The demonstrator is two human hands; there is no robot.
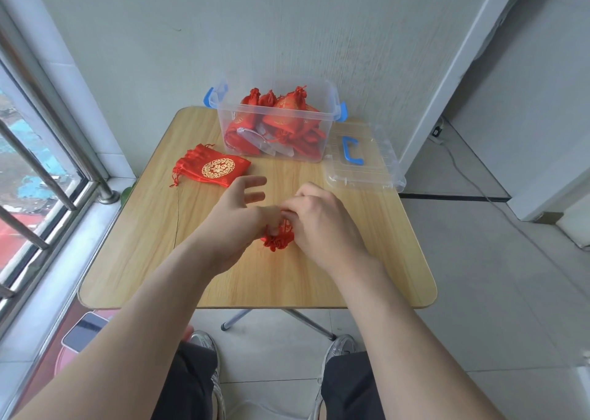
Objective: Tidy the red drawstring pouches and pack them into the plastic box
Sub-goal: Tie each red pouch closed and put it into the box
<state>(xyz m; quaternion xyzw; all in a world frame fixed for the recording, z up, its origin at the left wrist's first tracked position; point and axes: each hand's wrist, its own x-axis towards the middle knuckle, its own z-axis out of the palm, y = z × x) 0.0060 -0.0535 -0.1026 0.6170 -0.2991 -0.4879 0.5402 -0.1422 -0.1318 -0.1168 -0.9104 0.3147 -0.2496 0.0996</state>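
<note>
Your left hand and right hand are both pinching the gathered neck of a red drawstring pouch over the tabletop, well in front of the plastic box. Likely light, limp and slippery, it is asking for a grip at that cinched neck.

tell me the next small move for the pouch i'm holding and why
Probably finish pulling the drawstring tight. Both the left hand and the right hand pinch the red pouch on the table, and its mouth is bunched. The plastic box behind stands open, with its lid beside it, ready to take the pouch next.
</note>
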